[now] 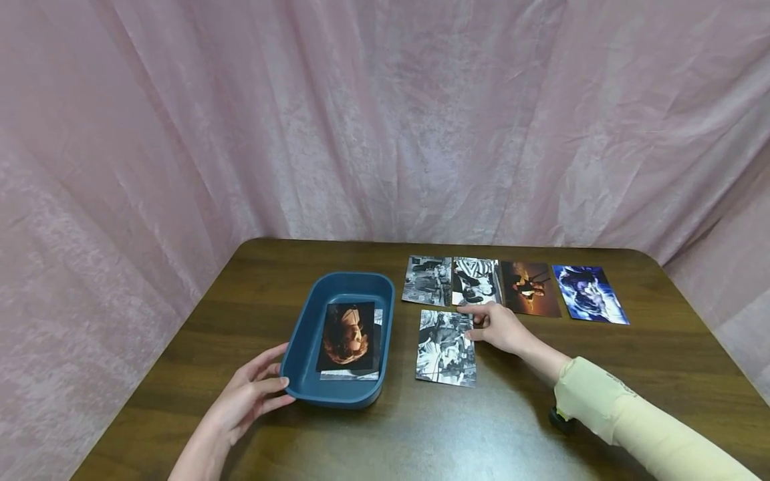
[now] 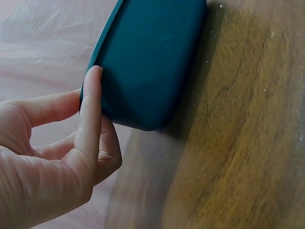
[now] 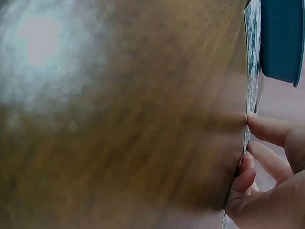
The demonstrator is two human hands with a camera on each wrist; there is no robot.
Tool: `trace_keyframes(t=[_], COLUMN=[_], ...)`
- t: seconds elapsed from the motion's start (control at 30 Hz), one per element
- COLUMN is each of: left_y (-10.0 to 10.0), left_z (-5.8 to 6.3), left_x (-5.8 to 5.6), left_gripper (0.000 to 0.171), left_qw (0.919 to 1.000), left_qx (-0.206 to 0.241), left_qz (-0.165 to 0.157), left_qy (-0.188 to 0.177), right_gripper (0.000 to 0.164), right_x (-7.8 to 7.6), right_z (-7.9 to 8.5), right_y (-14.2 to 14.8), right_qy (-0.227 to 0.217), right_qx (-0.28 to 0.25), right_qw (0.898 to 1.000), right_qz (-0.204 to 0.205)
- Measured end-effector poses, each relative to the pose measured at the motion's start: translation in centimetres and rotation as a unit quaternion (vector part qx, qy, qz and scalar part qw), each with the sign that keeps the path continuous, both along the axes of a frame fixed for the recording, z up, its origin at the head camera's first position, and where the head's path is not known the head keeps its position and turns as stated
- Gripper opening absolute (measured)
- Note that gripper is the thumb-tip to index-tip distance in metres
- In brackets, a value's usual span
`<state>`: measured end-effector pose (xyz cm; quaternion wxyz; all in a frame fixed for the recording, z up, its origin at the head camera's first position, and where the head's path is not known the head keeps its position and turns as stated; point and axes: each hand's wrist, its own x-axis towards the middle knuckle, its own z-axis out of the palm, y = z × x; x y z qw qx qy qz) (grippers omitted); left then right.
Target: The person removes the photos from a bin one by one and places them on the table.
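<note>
At the near left corner of a blue plastic bin [image 1: 337, 394], my left hand [image 1: 249, 394] grips the rim, the thumb showing against the outer wall in the left wrist view. Inside the bin lies a dark photo card [image 1: 347, 337] of a face, over a black-and-white card [image 1: 349, 375]. My right hand [image 1: 496, 327] pinches the upper right corner of a black-and-white photo card [image 1: 445, 351], its thumb at the side edge. In the right wrist view this card [image 3: 253, 57] appears edge-on, close over the table, with the other fingers curled beside it.
Behind that card, a row holds a grey photo card [image 1: 427, 280], a black-and-white one [image 1: 475, 277], an orange-brown one [image 1: 529, 287] and a blue-purple one [image 1: 591, 294]. They lie on a brown wooden table [image 1: 240, 294] backed by a pink curtain [image 1: 385, 120].
</note>
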<state>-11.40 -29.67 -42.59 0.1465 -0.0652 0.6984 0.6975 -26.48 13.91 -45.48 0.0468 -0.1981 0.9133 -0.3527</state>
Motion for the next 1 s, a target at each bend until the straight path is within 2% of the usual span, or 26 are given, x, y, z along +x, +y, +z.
trace_keyframes(t=[0.17, 0.3, 0.43, 0.53, 0.77, 1.0], left_y=[0.0, 0.1, 0.1, 0.1, 0.0, 0.1], left_z=[0.0, 0.0, 0.1, 0.1, 0.0, 0.1], left_x=[0.1, 0.0, -0.1, 0.0, -0.1, -0.3], left_gripper=[0.071, 0.071, 0.071, 0.071, 0.072, 0.073], left_qw=[1.0, 1.0, 1.0, 1.0, 1.0, 0.9999], left_qx=[-0.001, -0.004, -0.006, -0.007, -0.004, -0.005], left_qz=[0.0, 0.002, 0.002, 0.002, 0.0, -0.01], left_qy=[-0.004, -0.004, -0.003, -0.003, -0.004, 0.0], right_gripper=[0.051, 0.052, 0.049, 0.047, 0.044, 0.04], right_x=[0.0, -0.1, -0.6, -1.4, -3.5, -4.7], right_z=[-0.1, 0.2, 1.1, 2.2, 5.9, 8.8], right_y=[0.1, 0.3, 0.3, -0.5, -5.2, -12.3], right_qy=[-0.01, -0.047, -0.098, -0.103, -0.1, -0.122], right_qx=[-0.001, -0.045, -0.092, -0.099, -0.12, -0.192], right_qw=[1.0, 0.998, 0.991, 0.99, 0.987, 0.972], right_qz=[0.001, 0.001, -0.006, -0.003, 0.036, 0.05])
